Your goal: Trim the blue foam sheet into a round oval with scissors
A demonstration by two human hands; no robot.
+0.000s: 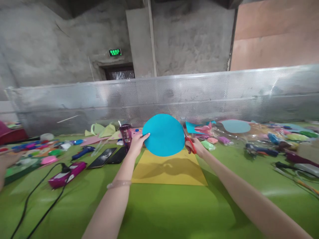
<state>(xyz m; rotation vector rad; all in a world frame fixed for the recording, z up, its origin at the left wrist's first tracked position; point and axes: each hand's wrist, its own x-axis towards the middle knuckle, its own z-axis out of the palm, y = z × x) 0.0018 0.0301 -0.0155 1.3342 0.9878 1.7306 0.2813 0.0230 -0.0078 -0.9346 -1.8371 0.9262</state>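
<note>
A round blue sheet is held up in front of me, over the table. My left hand grips its left edge, thumb on the near face and the other fingers behind it. In my right hand are red-handled scissors, their blades against the disc's right edge. How far the blades are apart is hard to make out. Beneath the disc a yellow sheet lies flat on the green tabletop, with shadows of the disc and hands on it.
Two phones and a dark cup with a straw stand left of the yellow sheet. A purple power strip with black cords is nearer. A glue gun lies right. Another person's arm shows at far left. A perforated metal panel closes the back.
</note>
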